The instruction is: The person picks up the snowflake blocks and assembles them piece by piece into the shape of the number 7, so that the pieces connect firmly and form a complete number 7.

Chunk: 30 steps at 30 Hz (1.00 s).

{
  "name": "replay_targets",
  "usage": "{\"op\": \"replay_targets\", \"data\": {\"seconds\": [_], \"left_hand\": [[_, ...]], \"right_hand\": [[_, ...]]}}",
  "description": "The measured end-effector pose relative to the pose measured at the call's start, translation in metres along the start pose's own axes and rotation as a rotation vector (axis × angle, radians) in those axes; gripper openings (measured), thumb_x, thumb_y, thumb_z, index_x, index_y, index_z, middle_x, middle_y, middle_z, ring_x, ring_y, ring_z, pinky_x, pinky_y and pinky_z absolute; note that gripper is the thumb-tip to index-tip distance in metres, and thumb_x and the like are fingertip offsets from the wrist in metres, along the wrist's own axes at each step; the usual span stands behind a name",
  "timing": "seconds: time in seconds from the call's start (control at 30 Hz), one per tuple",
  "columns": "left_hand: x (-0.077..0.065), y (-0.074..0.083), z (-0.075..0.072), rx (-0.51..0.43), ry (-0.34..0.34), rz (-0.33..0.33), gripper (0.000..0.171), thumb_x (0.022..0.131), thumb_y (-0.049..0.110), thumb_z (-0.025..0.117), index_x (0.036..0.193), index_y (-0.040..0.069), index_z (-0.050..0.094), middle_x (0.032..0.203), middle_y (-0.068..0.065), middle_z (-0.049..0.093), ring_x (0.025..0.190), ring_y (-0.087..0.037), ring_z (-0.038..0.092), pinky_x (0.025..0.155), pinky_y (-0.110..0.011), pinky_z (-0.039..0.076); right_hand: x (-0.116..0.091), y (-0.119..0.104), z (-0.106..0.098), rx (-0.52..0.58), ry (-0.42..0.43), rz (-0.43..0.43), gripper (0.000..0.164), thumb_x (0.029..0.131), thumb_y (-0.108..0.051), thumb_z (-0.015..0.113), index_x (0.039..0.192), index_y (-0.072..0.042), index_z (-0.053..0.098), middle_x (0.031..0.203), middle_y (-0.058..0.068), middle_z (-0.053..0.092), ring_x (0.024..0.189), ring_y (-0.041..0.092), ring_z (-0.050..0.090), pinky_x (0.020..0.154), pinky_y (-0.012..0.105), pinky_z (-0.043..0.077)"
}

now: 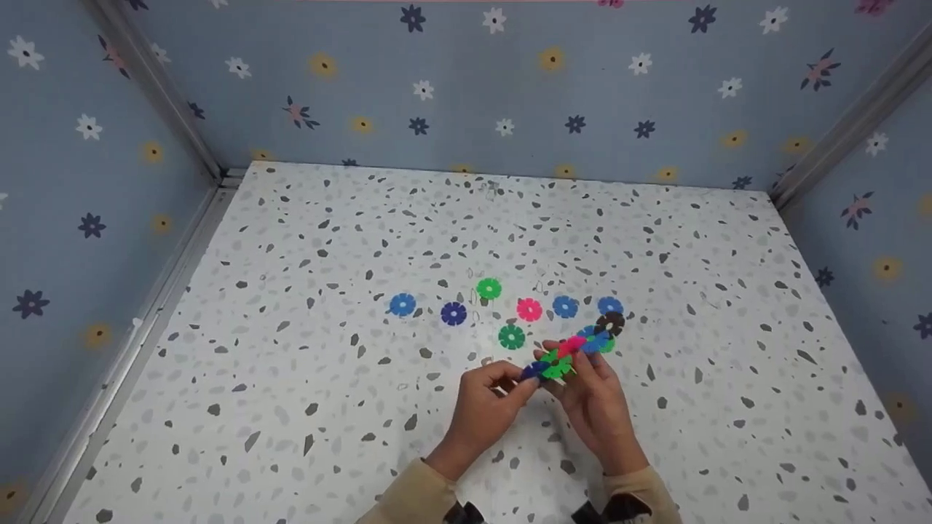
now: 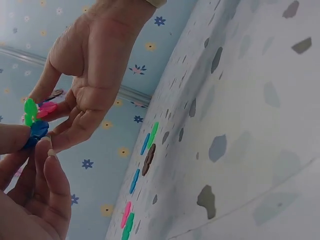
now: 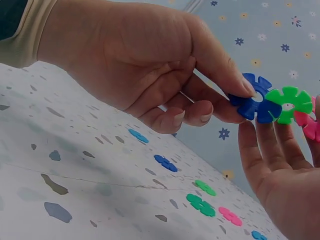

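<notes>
Both hands hold a short string of notched flower-shaped plastic discs in front of the body. My left hand pinches the dark blue disc at the near end between thumb and fingers. A green disc is slotted into it, followed by a pink disc. My right hand grips the string around the pink disc, with its thumb on the near side. A blue disc extends beyond those fingers. By the far end a brown disc shows; whether it joins the string I cannot tell.
Loose discs lie on the speckled white table: blue, dark blue, light green, darker green, pink and more blue. Flower-patterned panels enclose the back and sides.
</notes>
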<state>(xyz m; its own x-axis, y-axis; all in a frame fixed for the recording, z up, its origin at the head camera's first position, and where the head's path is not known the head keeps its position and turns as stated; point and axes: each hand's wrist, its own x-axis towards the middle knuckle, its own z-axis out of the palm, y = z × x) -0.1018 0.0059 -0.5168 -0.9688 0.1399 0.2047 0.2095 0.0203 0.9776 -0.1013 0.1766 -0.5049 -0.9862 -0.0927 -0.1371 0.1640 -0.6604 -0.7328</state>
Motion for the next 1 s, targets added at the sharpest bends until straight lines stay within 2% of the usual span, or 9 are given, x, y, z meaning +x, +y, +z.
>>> {"op": "replay_targets", "data": {"seconds": [0.2, 0.33, 0.43, 0.57, 0.77, 1.0], "left_hand": [[0.001, 0.002, -0.001, -0.092, -0.023, -0.079, 0.010, 0.091, 0.013, 0.072, 0.089, 0.003, 0.072, 0.081, -0.002, 0.064, 0.069, -0.022, 0.060, 0.057, -0.024, 0.050], [-0.001, 0.004, -0.002, -0.137, -0.054, -0.124, 0.011, 0.093, 0.013, 0.070, 0.090, 0.002, 0.071, 0.081, -0.004, 0.065, 0.067, -0.019, 0.060, 0.055, -0.024, 0.052], [0.000, 0.004, -0.001, -0.148, -0.084, -0.137, 0.012, 0.093, 0.013, 0.070, 0.091, 0.002, 0.071, 0.082, -0.003, 0.067, 0.066, -0.015, 0.060, 0.056, -0.023, 0.051], [0.003, 0.004, 0.000, -0.148, -0.119, -0.132, 0.010, 0.092, 0.011, 0.070, 0.093, 0.001, 0.072, 0.083, -0.003, 0.068, 0.067, -0.012, 0.060, 0.057, -0.022, 0.050], [0.005, 0.006, -0.005, -0.078, -0.192, -0.120, 0.011, 0.089, 0.014, 0.074, 0.092, 0.004, 0.073, 0.082, 0.000, 0.068, 0.069, -0.011, 0.059, 0.060, -0.022, 0.048], [0.012, 0.002, -0.023, 0.113, -0.256, -0.072, 0.010, 0.089, 0.016, 0.072, 0.093, 0.007, 0.073, 0.085, 0.006, 0.068, 0.075, -0.012, 0.060, 0.066, -0.029, 0.051]], "right_hand": [[-0.003, -0.003, 0.002, -0.113, -0.041, -0.003, 0.026, 0.105, -0.008, 0.047, 0.130, -0.012, 0.048, 0.132, 0.014, 0.059, 0.125, 0.031, 0.054, 0.100, 0.049, 0.045], [-0.005, 0.000, 0.001, -0.168, -0.082, -0.008, 0.037, 0.101, -0.001, 0.049, 0.135, -0.012, 0.039, 0.136, 0.017, 0.054, 0.127, 0.034, 0.051, 0.099, 0.045, 0.047], [-0.006, 0.002, 0.000, -0.225, -0.118, -0.038, 0.048, 0.099, 0.004, 0.049, 0.140, -0.012, 0.032, 0.138, 0.019, 0.052, 0.128, 0.038, 0.050, 0.096, 0.041, 0.049], [-0.006, 0.005, 0.000, -0.294, -0.133, -0.087, 0.053, 0.097, 0.006, 0.050, 0.142, -0.012, 0.027, 0.135, 0.022, 0.053, 0.127, 0.042, 0.049, 0.099, 0.042, 0.047], [-0.006, 0.005, -0.002, -0.307, -0.093, -0.114, 0.051, 0.098, 0.006, 0.050, 0.140, -0.010, 0.028, 0.129, 0.022, 0.053, 0.119, 0.033, 0.056, 0.100, 0.043, 0.046], [-0.005, 0.004, -0.001, -0.313, -0.021, -0.068, 0.052, 0.098, 0.000, 0.054, 0.144, -0.009, 0.031, 0.130, 0.022, 0.053, 0.115, 0.029, 0.059, 0.094, 0.037, 0.051]]}}
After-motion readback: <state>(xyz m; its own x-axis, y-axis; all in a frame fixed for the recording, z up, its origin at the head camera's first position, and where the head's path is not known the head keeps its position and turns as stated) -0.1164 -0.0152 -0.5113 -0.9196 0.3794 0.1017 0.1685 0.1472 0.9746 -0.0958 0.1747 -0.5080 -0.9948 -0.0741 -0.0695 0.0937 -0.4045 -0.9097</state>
